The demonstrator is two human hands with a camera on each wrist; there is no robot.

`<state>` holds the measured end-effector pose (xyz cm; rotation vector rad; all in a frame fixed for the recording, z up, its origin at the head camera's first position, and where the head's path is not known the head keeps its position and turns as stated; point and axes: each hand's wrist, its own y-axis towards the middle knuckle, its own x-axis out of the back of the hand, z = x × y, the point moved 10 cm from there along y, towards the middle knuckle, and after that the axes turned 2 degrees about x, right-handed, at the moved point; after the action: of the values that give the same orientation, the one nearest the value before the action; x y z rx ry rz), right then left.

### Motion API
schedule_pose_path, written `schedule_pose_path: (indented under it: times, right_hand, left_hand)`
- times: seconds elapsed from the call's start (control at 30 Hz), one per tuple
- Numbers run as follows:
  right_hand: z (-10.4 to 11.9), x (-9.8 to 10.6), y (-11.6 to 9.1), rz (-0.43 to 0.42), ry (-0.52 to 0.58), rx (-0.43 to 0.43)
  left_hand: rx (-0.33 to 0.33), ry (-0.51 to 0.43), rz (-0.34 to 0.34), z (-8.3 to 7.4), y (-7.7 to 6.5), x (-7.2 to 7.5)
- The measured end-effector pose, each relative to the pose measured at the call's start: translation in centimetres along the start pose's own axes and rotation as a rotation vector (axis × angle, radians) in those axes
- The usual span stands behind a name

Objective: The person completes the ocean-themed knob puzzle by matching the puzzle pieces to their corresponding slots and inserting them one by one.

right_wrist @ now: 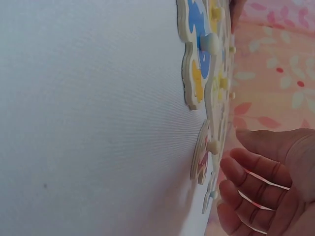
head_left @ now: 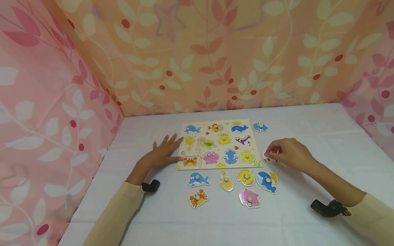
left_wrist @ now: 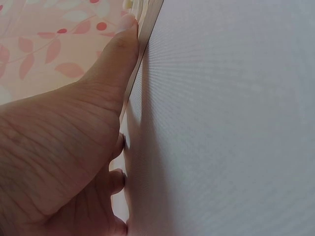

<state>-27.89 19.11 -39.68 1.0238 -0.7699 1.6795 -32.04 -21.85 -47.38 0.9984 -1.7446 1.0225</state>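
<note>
A wooden peg puzzle board (head_left: 197,166) with sea animals lies on the white table. My left hand (head_left: 163,152) is spread flat at its left edge, thumb and fingertips touching it; in the left wrist view the thumb (left_wrist: 115,56) runs along the board's side. Right of the board, my right hand (head_left: 290,153) hovers over a knobbed puzzle piece (right_wrist: 201,157) with reddish markings, mostly covered in the head view. The right wrist view shows its loosely bent fingers (right_wrist: 256,191) apart from the wooden knob (right_wrist: 212,147), holding nothing.
In front of the board lie a blue dolphin piece (head_left: 203,179), crab piece (head_left: 201,201), seahorse piece (head_left: 227,185), yellow fish piece (head_left: 241,176), whale piece (head_left: 261,177) and pink shell piece (head_left: 245,195). A blue squid piece (head_left: 257,127) lies beyond the right hand. Patterned curtains (head_left: 191,61) surround the table.
</note>
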Motion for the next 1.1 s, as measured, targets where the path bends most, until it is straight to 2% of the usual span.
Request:
schedule_pose_path:
  times: [0.37,1.1]
  right_hand:
    - [-0.7,-0.8,0.4,0.014,-0.055,-0.001]
    - [-1.3,-1.4,0.7,-0.006,-0.047,-0.046]
  left_hand:
    - [-0.011,-0.007,-0.004,-0.5,-0.4,0.5]
    - [-0.019,-0.010,-0.007,-0.7,-0.5,0.6]
